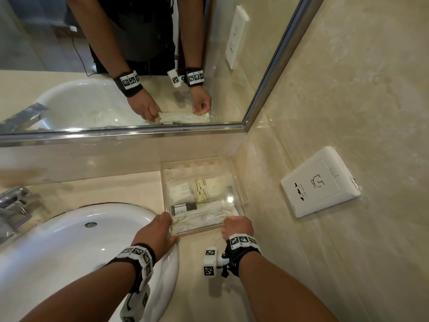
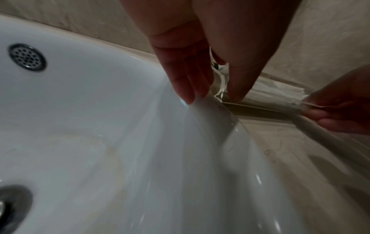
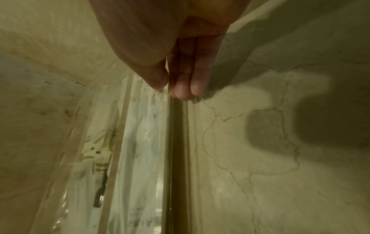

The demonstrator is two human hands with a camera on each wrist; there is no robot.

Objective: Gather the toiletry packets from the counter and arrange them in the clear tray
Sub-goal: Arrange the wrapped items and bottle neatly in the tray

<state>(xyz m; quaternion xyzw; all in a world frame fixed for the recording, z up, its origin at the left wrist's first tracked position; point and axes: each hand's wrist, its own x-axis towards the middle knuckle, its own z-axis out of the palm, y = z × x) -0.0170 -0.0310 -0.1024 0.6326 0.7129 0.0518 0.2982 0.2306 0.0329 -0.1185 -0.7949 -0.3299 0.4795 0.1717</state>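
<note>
The clear tray sits in the counter's back right corner against the two walls. Inside lie white packets, a yellowish packet and a small dark bottle. My left hand pinches the tray's near left corner, fingers outside and thumb on the near wall. My right hand pinches the near right corner. In the left wrist view the left hand straddles the corner of the tray. In the right wrist view the right hand has its thumb inside the tray wall and its fingers outside.
A white sink lies directly left of the tray, with a chrome faucet at the far left. A mirror runs along the back wall. A white socket plate is on the right wall. A narrow strip of counter lies near me.
</note>
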